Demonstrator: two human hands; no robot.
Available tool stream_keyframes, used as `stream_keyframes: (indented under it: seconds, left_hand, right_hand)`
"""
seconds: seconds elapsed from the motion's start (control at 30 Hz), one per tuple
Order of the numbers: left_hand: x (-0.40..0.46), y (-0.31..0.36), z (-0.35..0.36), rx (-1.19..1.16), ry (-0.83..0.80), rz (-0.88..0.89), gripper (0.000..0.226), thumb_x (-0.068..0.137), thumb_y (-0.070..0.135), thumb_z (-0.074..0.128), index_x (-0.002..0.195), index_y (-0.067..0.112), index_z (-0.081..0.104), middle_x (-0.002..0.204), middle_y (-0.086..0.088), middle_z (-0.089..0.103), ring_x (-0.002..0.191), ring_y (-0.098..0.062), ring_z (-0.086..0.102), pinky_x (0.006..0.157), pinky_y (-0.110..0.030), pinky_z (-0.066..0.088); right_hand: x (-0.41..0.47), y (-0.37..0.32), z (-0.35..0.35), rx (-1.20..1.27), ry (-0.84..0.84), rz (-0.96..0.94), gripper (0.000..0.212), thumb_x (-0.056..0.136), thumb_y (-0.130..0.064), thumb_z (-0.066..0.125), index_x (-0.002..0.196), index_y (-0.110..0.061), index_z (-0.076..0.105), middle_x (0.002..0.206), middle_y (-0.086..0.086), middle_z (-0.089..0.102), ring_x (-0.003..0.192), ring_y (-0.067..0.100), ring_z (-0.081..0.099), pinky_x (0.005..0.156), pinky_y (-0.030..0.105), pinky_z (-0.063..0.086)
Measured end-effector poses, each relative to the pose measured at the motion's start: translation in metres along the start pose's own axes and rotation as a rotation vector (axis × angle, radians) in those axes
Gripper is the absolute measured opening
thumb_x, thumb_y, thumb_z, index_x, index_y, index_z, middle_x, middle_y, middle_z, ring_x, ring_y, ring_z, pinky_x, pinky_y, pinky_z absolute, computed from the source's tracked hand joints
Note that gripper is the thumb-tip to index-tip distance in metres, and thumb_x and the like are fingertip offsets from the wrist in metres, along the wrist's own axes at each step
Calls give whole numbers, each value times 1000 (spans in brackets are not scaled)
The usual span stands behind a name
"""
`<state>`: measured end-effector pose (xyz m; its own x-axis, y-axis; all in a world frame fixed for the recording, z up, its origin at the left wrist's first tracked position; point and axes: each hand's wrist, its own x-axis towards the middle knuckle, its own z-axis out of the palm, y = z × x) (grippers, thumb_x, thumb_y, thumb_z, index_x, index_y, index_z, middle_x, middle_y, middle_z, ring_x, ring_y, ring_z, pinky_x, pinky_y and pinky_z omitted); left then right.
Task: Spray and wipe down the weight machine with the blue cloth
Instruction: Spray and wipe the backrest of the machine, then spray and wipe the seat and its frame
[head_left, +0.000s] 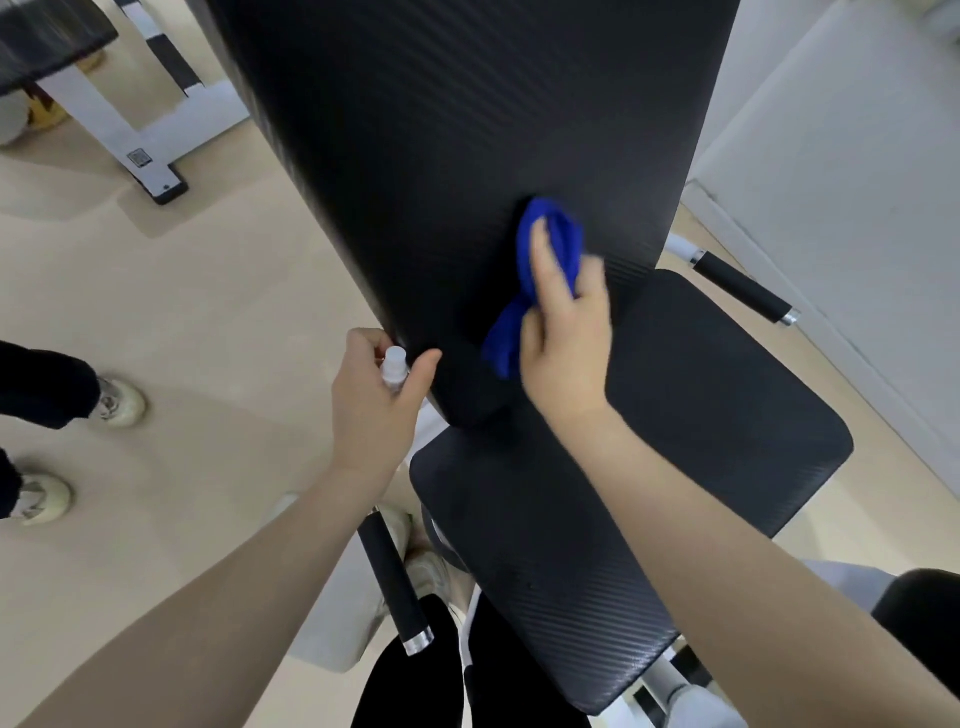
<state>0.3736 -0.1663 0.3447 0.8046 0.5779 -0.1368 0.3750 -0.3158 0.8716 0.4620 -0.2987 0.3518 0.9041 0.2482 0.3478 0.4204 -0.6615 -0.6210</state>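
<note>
The right hand (566, 343) presses the bunched blue cloth (550, 249) against the lower black backrest pad (441, 156), grip pinching it; the left hand (374, 395) wraps a small spray bottle (394, 364) just beside the pad's edge. Wiping looks underway, with the seat pad (675, 441) seemingly left

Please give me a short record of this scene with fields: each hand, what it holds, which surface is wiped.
right hand: presses the blue cloth on the back pad
left hand: grip closed on a small spray bottle, beside the pad's edge
seat pad: below, not touched
floor: beige
</note>
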Motion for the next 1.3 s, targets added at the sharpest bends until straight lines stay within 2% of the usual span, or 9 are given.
stream_keyframes:
  seconds: [0.1,0.27,0.47,0.57,0.67,0.8,0.9,1.1,1.3]
  left_hand:
    - [2,-3,-1,45,-20,-15,29,84,39,62,75,27,37,78,-14,61,74,-30,59,66,-38,45]
    - [-9,-10,-5,144,-80,-2,25,89,33,56,77,12,50,70,-15,62,69,-29,58,62,-35,44]
    - [-41,-19,18,257,-301,18,29,81,54,49,70,27,49,56,-1,57,54,-15,54,56,-32,43]
    - [-45,-3,32,284,-380,63,22,87,39,56,75,21,51,51,5,47,51,-5,50,51,-16,35]
    - [-42,26,51,243,-466,146,16,89,35,52,83,21,47,53,6,46,52,-3,49,49,-16,37]
    - [-37,53,84,163,-578,217,17,93,24,47,101,24,32,62,-5,51,49,-13,46,51,-36,44]
    - [-36,72,114,72,-663,166,16,97,21,36,105,33,28,80,-15,57,65,-31,58,59,-47,53]
    - [-37,82,176,-4,-720,122,34,95,17,48,126,30,47,93,9,61,89,-12,64,88,-29,49]
    - [-39,74,210,291,-742,233,35,96,28,42,130,37,45,99,6,56,79,-15,60,68,-29,51]
  right_hand:
    - [-11,19,-1,-67,-81,-58,67,74,-1,36,139,-15,42,110,17,50,90,35,51,72,38,52]
    - [43,72,-14,-35,104,457,75,80,8,30,145,-30,29,117,5,40,93,19,45,77,25,40]
    - [64,134,-13,124,-83,940,74,82,7,28,147,-31,25,138,5,38,108,19,46,83,21,32]
    - [62,152,-25,38,-288,901,57,89,4,33,141,-19,37,130,7,49,95,14,42,79,25,35]
    - [46,167,-49,-11,-404,827,56,84,4,29,133,-16,48,116,6,57,98,19,50,78,26,36]
    - [10,185,-83,26,-410,818,61,87,1,30,139,-27,41,128,7,55,111,27,52,82,26,39]
    - [-17,203,-109,24,-421,833,62,87,2,31,141,-28,39,134,7,52,119,27,49,88,23,36]
    - [-52,239,-156,49,-329,922,58,91,-1,33,142,-26,37,127,9,54,104,26,53,84,28,40]
    - [-67,253,-166,139,-309,938,54,94,-4,33,143,-27,35,125,9,54,102,25,52,86,30,41]
